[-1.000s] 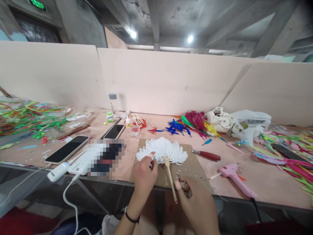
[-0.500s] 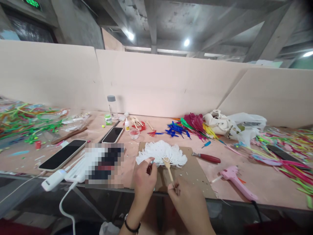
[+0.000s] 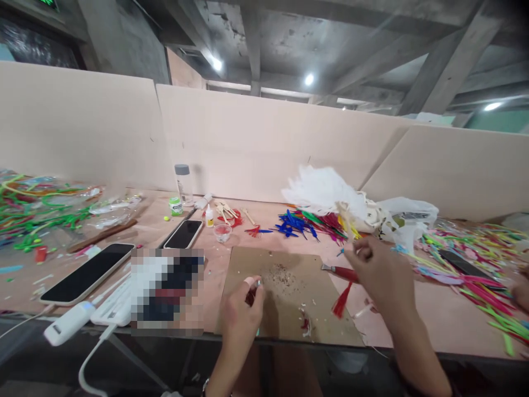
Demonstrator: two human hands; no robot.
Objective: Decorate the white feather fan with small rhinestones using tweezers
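My right hand (image 3: 374, 264) is closed round the wooden handle of a white feather fan (image 3: 326, 190), raised at the right above the coloured feathers. A red tassel (image 3: 342, 300) hangs below that hand. My left hand (image 3: 243, 303) is in a pinch at the left part of a cardboard sheet (image 3: 248, 264). A small light tip shows at its fingers and a teal bit below the palm; I cannot tell what the thing is. Brown and white crumbs lie on the cardboard. A red-handled knife (image 3: 343, 273) rests at its right edge, partly behind my right forearm.
Phones (image 3: 88, 273) and a white power strip (image 3: 111, 309) with cables lie left. Behind are a glue bottle (image 3: 209, 216), a clear bottle (image 3: 183, 184), a small tub (image 3: 222, 232) and blue feathers (image 3: 291, 221). Pipe cleaners (image 3: 475, 281) and another person's hand (image 3: 521, 289) are at right.
My right hand has lifted the feather fan off the cardboard and carried it up and to the right, uncovering the crumbs. My left hand has stayed nearly in place, still pinching.
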